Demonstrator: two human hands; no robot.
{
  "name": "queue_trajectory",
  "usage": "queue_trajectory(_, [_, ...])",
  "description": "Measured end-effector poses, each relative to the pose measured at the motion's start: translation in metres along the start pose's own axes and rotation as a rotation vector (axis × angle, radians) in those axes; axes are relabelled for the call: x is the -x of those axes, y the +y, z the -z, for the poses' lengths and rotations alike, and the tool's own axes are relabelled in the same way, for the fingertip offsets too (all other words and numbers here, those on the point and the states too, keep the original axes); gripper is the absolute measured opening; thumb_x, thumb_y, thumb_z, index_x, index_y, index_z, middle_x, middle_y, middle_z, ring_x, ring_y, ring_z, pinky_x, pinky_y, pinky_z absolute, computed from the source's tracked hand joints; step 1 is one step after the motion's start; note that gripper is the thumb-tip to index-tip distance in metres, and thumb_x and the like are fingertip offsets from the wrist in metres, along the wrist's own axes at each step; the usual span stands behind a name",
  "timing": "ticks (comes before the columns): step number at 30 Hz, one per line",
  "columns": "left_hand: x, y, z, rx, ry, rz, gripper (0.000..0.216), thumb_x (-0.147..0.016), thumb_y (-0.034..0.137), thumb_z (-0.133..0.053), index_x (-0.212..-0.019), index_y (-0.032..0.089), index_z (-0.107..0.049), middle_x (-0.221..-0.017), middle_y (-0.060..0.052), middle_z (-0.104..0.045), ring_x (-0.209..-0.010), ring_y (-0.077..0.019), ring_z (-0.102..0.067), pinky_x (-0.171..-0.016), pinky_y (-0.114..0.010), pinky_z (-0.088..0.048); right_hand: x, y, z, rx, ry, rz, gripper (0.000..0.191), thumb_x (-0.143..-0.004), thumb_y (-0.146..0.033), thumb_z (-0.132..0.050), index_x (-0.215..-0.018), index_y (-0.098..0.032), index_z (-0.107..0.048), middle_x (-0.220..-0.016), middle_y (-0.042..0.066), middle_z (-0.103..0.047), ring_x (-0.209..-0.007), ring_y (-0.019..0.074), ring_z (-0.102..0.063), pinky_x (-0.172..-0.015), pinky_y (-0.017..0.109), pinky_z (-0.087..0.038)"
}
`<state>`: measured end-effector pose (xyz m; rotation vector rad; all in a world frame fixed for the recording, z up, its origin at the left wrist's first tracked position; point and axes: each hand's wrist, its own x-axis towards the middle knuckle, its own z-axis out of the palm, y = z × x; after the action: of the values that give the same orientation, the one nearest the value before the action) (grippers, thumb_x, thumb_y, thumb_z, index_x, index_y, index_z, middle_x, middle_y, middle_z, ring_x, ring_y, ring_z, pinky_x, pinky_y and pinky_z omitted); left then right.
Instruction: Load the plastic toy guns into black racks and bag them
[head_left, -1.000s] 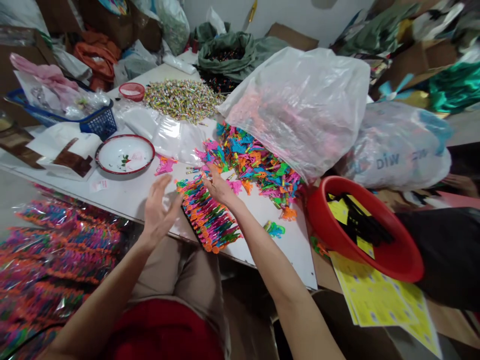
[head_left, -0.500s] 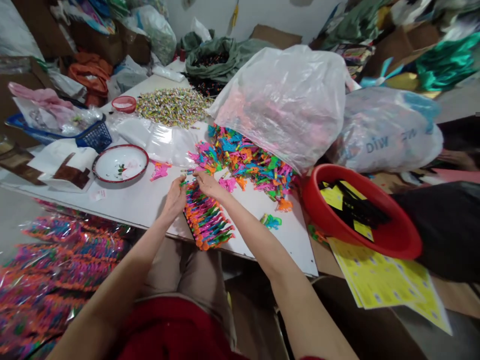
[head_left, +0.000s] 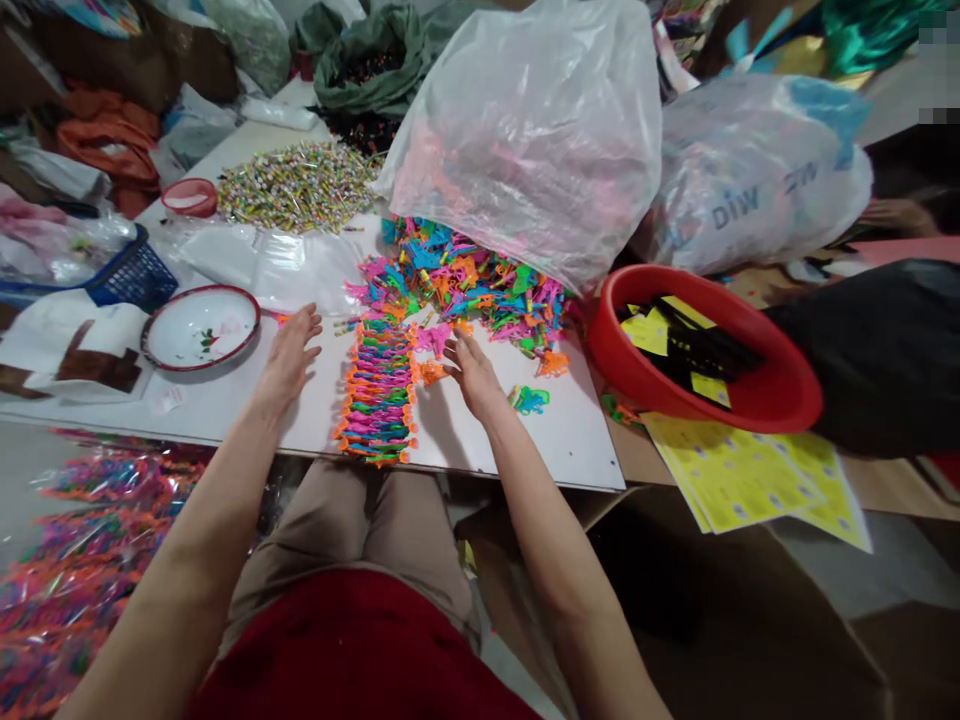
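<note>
A neat stack of colourful plastic toys (head_left: 377, 395) in orange, pink, blue and green lies in a column near the table's front edge. To its left, apart from it, my left hand (head_left: 291, 352) is open above the white tabletop (head_left: 315, 420), fingers spread and holding nothing. On the other side my right hand (head_left: 471, 370) is open too, empty, close to an orange toy (head_left: 431, 373) and a pink toy (head_left: 433, 340). Behind the stack spreads a loose heap of the same toys (head_left: 465, 275), spilling from a large clear plastic bag (head_left: 525, 140).
A red-rimmed white dish (head_left: 180, 330), flat clear bags (head_left: 277, 270) and a pile of small striped pieces (head_left: 296, 185) stand left and behind. A red tub (head_left: 780, 395) with black and yellow items is at right, above yellow sheets (head_left: 735, 480). Bagged toys (head_left: 97, 570) lie lower left.
Both hands have come away from the far end of the toy stack and moved apart, one to each side, fingers opening. The stack now lies straighter. The camera view has shifted.
</note>
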<state>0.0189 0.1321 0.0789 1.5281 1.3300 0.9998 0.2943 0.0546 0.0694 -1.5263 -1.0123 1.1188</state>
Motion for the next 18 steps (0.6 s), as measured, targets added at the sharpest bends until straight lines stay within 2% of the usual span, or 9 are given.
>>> queue_trajectory(3, [0.022, -0.002, -0.004, -0.001, 0.026, 0.061, 0.06, -0.095, 0.06, -0.033, -0.143, 0.023, -0.038, -0.149, -0.015, -0.043, -0.135, -0.028, -0.045, -0.095, -0.043, -0.052, 0.018, 0.003, -0.013, 0.069, -0.02, 0.062, 0.06, -0.097, -0.052, -0.031, -0.15, -0.024, -0.028, -0.146, 0.012, -0.047, -0.13, 0.0169, -0.049, -0.099, 0.035, -0.047])
queue_trajectory(6, [0.035, 0.002, -0.021, 0.017, -0.01, 0.05, 0.062, -0.091, 0.057, -0.046, -0.144, 0.027, -0.038, -0.154, -0.012, -0.036, -0.141, -0.0293, -0.036, -0.108, -0.052, -0.04, 0.036, 0.001, -0.032, 0.145, -0.018, 0.136, 0.067, -0.096, -0.059, -0.03, -0.152, -0.024, -0.023, -0.149, 0.013, -0.043, -0.134, 0.019, -0.045, -0.104, 0.038, -0.044])
queue_trajectory(9, [0.04, 0.003, -0.04, -0.035, -0.101, -0.056, 0.065, -0.089, 0.049, -0.053, -0.146, 0.025, -0.036, -0.157, -0.01, -0.032, -0.145, -0.0278, -0.027, -0.118, -0.053, -0.024, 0.048, -0.002, -0.052, 0.185, 0.007, 0.213, 0.068, -0.096, -0.058, -0.032, -0.153, -0.023, -0.02, -0.154, 0.012, -0.034, -0.139, 0.0199, -0.038, -0.111, 0.04, -0.038])
queue_trajectory(13, [0.042, -0.001, -0.052, -0.091, -0.196, -0.106, 0.066, -0.09, 0.043, -0.051, -0.148, 0.018, -0.033, -0.157, -0.013, -0.031, -0.146, -0.0258, -0.024, -0.121, -0.05, -0.015, 0.048, -0.003, -0.067, 0.207, -0.002, 0.232, 0.064, -0.096, -0.052, -0.035, -0.15, -0.019, -0.029, -0.156, 0.012, -0.032, -0.145, 0.0188, -0.028, -0.118, 0.039, -0.026])
queue_trajectory(16, [0.04, -0.004, -0.042, -0.033, -0.152, -0.087, 0.068, -0.09, 0.047, -0.051, -0.149, 0.021, -0.03, -0.157, -0.011, -0.03, -0.145, -0.0263, -0.027, -0.119, -0.049, -0.024, 0.044, -0.001, -0.057, 0.061, 0.014, 0.127, 0.066, -0.095, -0.057, -0.035, -0.151, -0.023, -0.027, -0.153, 0.011, -0.037, -0.14, 0.0197, -0.038, -0.113, 0.041, -0.035])
queue_trajectory(18, [0.025, -0.006, -0.029, -0.038, -0.027, -0.045, 0.062, -0.093, 0.047, -0.046, -0.149, 0.025, -0.031, -0.155, -0.009, -0.035, -0.139, -0.0248, -0.039, -0.111, -0.044, -0.038, 0.045, 0.006, -0.039, -0.101, 0.121, 0.09, 0.071, -0.093, -0.063, -0.034, -0.152, -0.025, -0.024, -0.149, 0.012, -0.043, -0.134, 0.0215, -0.047, -0.106, 0.043, -0.043])
